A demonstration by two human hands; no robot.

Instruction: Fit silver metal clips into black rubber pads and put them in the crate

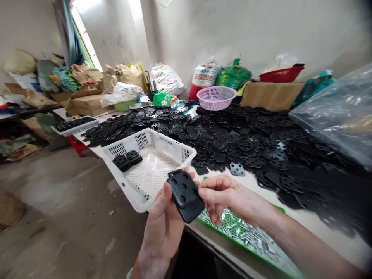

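Note:
My left hand point(162, 228) grips a black flat plate with round holes point(185, 194), held up over the table edge. My right hand point(229, 197) pinches the plate's right edge with curled fingers. Just behind the plate stands a white slotted basket point(180, 149) with a few stacked black plates point(127, 159) in its far left corner. Under my right wrist lies a green tray point(232, 232) full of small silvery metal pins. A large heap of the same black plates point(247, 143) covers the table beyond.
A pink round basket point(216, 97), a cardboard box point(270, 95) under a red basin, sacks and bags line the back wall. A second white tray point(76, 126) of black parts sits at far left. A clear plastic bag point(340, 112) rises at right. Bare concrete floor at left.

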